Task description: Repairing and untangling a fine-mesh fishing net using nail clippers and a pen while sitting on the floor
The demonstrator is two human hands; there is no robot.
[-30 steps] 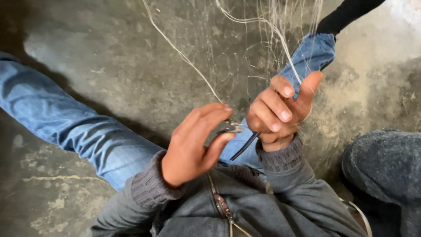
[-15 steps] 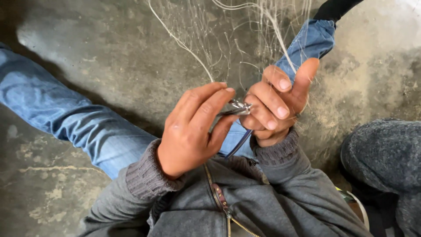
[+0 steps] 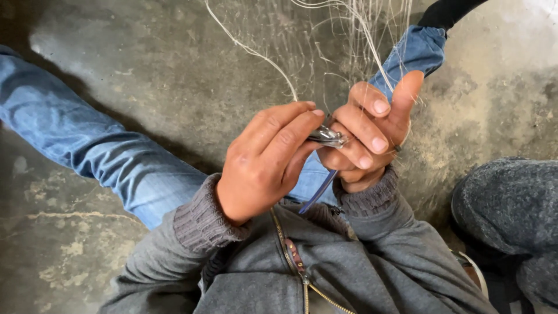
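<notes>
Two hands meet in the head view over the lap, just above a grey zip jacket (image 3: 302,273). The left hand (image 3: 264,163) pinches a small metal clipper (image 3: 328,138) between thumb and straightened fingers, so its grip is clenched on the tool. The right hand (image 3: 369,131) curls around the clipper's far end and also holds thin pale net threads (image 3: 349,52), thumb raised; its grip is closed too. A blue strip (image 3: 317,195) hangs below the clipper toward the jacket.

Judging by looks, the clipper is light, stiff and smooth, likely slippery, best pinched across its flat sides. Its long axis runs roughly level, left to right, tip toward the right hand. The threads look limp, fine and easy to snap; they rise from the right hand toward the concrete floor (image 3: 145,70) beyond.
</notes>
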